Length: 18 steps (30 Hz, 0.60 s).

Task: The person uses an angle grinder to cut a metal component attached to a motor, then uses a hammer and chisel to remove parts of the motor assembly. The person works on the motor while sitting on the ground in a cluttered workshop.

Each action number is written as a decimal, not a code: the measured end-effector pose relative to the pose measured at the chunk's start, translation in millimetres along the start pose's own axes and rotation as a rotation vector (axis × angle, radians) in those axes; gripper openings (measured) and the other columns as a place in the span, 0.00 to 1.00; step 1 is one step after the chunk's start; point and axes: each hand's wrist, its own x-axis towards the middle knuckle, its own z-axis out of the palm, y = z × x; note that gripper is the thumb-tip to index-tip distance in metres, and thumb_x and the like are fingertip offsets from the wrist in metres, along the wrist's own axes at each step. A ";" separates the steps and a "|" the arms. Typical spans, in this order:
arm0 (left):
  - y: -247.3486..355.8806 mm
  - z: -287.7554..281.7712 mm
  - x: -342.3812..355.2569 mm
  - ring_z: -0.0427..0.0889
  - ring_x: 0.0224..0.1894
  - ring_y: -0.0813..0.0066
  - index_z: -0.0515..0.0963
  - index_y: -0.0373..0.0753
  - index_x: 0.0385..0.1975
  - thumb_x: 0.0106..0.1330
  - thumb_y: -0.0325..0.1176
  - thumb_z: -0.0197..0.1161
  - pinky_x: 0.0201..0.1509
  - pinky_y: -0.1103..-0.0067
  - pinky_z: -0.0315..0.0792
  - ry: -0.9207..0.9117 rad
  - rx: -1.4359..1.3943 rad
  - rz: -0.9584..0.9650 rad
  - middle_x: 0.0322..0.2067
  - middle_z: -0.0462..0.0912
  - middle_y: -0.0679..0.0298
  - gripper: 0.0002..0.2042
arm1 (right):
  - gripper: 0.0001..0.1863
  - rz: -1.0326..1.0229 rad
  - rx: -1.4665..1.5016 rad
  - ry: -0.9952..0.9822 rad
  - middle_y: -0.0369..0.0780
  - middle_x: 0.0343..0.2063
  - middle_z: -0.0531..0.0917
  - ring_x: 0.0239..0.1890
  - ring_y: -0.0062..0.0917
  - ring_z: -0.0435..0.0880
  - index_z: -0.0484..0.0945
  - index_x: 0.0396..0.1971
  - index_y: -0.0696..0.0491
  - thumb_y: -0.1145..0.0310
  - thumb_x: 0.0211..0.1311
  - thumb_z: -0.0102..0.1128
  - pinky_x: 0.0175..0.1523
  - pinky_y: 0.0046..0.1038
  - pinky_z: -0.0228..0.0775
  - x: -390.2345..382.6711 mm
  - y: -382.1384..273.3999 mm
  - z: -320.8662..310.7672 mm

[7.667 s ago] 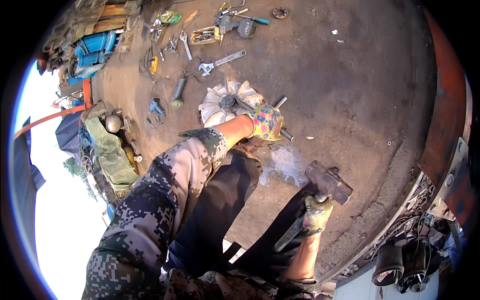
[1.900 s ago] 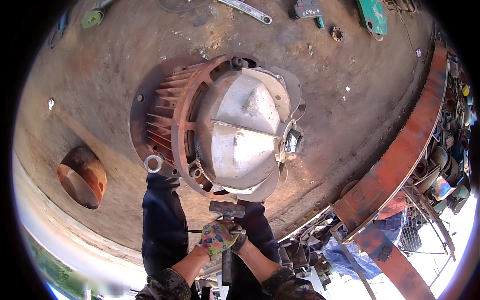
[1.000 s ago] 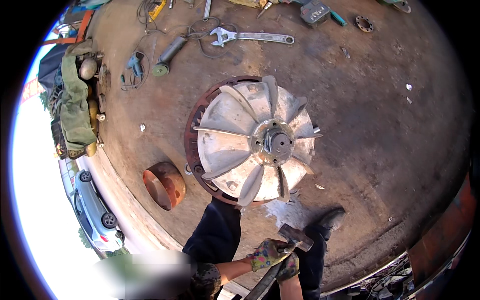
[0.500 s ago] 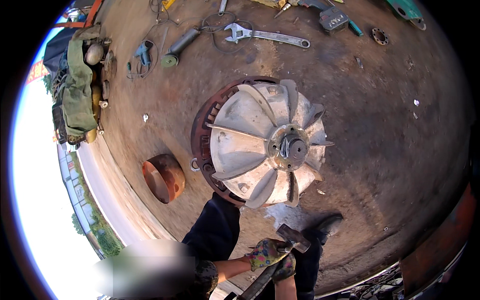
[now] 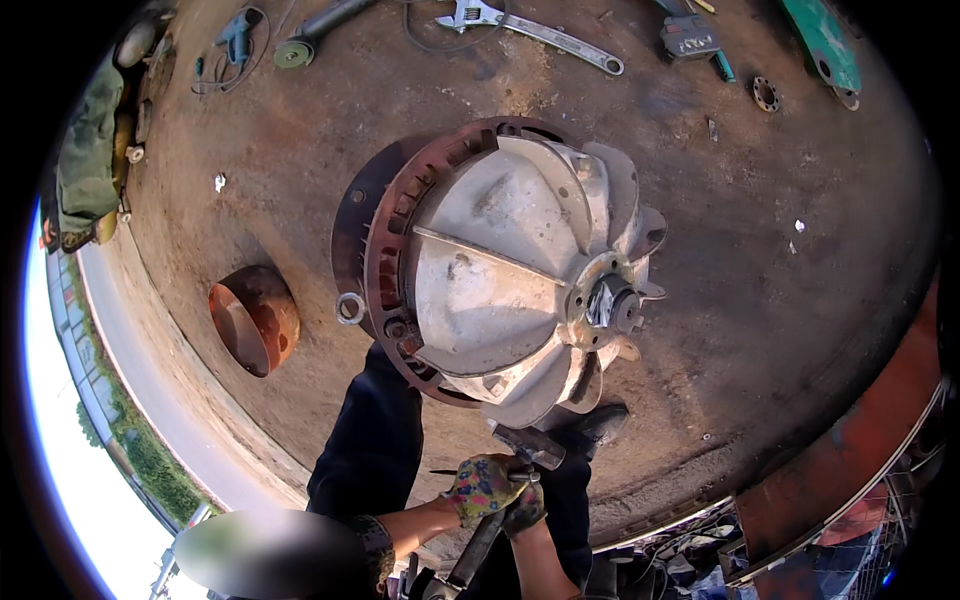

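A large rounded housing (image 5: 490,280) in pale metal, with raised fins and a reddish-brown flanged rim (image 5: 385,270), lies on the ground in front of me. My left hand (image 5: 484,490), in a flowered glove, is closed around a thin metal rod (image 5: 524,477); its dark pointed end sticks out on the left. Right beside it, my right hand (image 5: 523,510), also gloved, grips a hammer (image 5: 532,446). The hammer's head sits just above both hands, below the housing. Its handle appears to run down behind them, partly hidden.
A rusty ring (image 5: 255,320) stands at left. Farther off lie an adjustable wrench (image 5: 540,38), an angle grinder (image 5: 310,38), a blue corded tool (image 5: 236,40), a cordless tool (image 5: 690,38) and a flat holed disc (image 5: 765,94). A rusty metal edge (image 5: 850,470) rises at lower right.
The view has shifted, so the housing's rim and side show more. Both hands, close together with the hammer and rod, appear farther left in the picture. Neither has let go.
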 end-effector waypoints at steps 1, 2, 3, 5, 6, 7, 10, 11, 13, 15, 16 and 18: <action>-7.0 4.1 -2.9 0.87 0.43 0.53 0.83 0.43 0.40 0.65 0.48 0.64 0.48 0.63 0.79 -0.012 0.076 -0.015 0.37 0.87 0.54 0.15 | 0.40 0.007 0.047 -0.026 0.50 0.57 0.81 0.58 0.42 0.82 0.76 0.58 0.62 0.43 0.59 0.72 0.67 0.44 0.75 1.4 1.5 -0.8; 7.8 -2.5 2.5 0.87 0.42 0.53 0.83 0.43 0.39 0.64 0.49 0.65 0.46 0.63 0.80 -0.036 0.149 -0.019 0.37 0.87 0.54 0.16 | 0.34 -0.001 0.092 -0.045 0.50 0.56 0.82 0.57 0.41 0.83 0.76 0.57 0.62 0.47 0.64 0.68 0.66 0.44 0.75 2.4 2.2 -7.1; 21.4 -11.5 6.4 0.87 0.41 0.53 0.83 0.44 0.39 0.63 0.49 0.65 0.45 0.63 0.80 -0.054 0.230 -0.024 0.36 0.87 0.54 0.16 | 0.30 0.076 0.124 0.053 0.50 0.55 0.83 0.56 0.41 0.84 0.77 0.56 0.62 0.51 0.67 0.64 0.66 0.43 0.76 6.8 8.7 -24.5; 49.3 -32.7 12.2 0.87 0.38 0.51 0.83 0.44 0.38 0.62 0.50 0.66 0.42 0.62 0.80 -0.063 0.195 -0.030 0.34 0.87 0.55 0.16 | 0.22 0.237 0.198 0.245 0.51 0.53 0.84 0.54 0.41 0.85 0.77 0.55 0.62 0.58 0.73 0.56 0.64 0.42 0.77 15.5 18.2 -52.0; 54.8 -38.0 13.1 0.87 0.37 0.51 0.83 0.44 0.37 0.62 0.50 0.66 0.41 0.62 0.80 -0.064 0.178 -0.037 0.33 0.87 0.55 0.16 | 0.21 0.244 0.213 0.231 0.51 0.52 0.84 0.53 0.41 0.85 0.77 0.55 0.62 0.60 0.73 0.54 0.64 0.42 0.78 15.0 17.0 -51.9; 51.7 -35.7 12.2 0.87 0.37 0.52 0.82 0.43 0.37 0.60 0.47 0.68 0.39 0.62 0.79 -0.078 0.202 -0.049 0.32 0.86 0.56 0.15 | 0.20 0.250 0.228 0.217 0.51 0.51 0.84 0.53 0.40 0.86 0.77 0.55 0.62 0.62 0.74 0.51 0.63 0.42 0.78 15.7 14.8 -52.5; 61.2 -43.8 15.1 0.87 0.37 0.51 0.82 0.43 0.38 0.60 0.46 0.69 0.39 0.62 0.79 -0.072 0.193 -0.072 0.32 0.86 0.54 0.14 | 0.18 0.261 0.276 0.220 0.52 0.50 0.85 0.51 0.41 0.86 0.77 0.54 0.62 0.65 0.74 0.50 0.63 0.43 0.79 20.5 13.7 -58.3; 61.0 -43.8 15.2 0.87 0.36 0.51 0.82 0.43 0.38 0.60 0.45 0.69 0.39 0.62 0.79 -0.070 0.208 -0.048 0.32 0.86 0.54 0.14 | 0.18 0.241 0.252 0.233 0.52 0.50 0.85 0.51 0.42 0.86 0.77 0.54 0.62 0.66 0.74 0.49 0.63 0.44 0.79 23.2 16.6 -65.8; 57.8 -45.0 13.8 0.87 0.36 0.50 0.82 0.42 0.39 0.60 0.44 0.69 0.39 0.62 0.79 -0.057 0.250 -0.009 0.32 0.86 0.53 0.14 | 0.17 0.252 0.228 0.254 0.53 0.49 0.85 0.51 0.42 0.86 0.77 0.53 0.63 0.68 0.73 0.49 0.63 0.44 0.79 24.8 17.0 -69.0; 53.5 -43.8 13.3 0.87 0.36 0.50 0.82 0.42 0.39 0.60 0.43 0.68 0.39 0.62 0.79 -0.052 0.222 -0.038 0.31 0.86 0.53 0.13 | 0.16 0.305 0.222 0.271 0.54 0.47 0.85 0.50 0.43 0.87 0.78 0.52 0.63 0.69 0.73 0.50 0.62 0.45 0.80 30.9 9.6 -52.1; 52.2 -43.7 13.3 0.87 0.35 0.50 0.82 0.42 0.40 0.60 0.42 0.68 0.39 0.62 0.79 -0.050 0.209 -0.052 0.31 0.86 0.53 0.13 | 0.16 0.309 0.193 0.268 0.52 0.46 0.85 0.49 0.42 0.87 0.77 0.52 0.63 0.69 0.72 0.53 0.61 0.44 0.80 32.1 8.2 -47.3; 53.7 -43.1 14.3 0.87 0.35 0.50 0.82 0.42 0.40 0.61 0.41 0.68 0.39 0.63 0.79 -0.053 0.198 -0.056 0.31 0.86 0.53 0.13 | 0.17 0.308 0.134 0.266 0.50 0.44 0.85 0.47 0.38 0.87 0.76 0.53 0.62 0.68 0.71 0.60 0.59 0.41 0.81 31.0 4.6 -42.0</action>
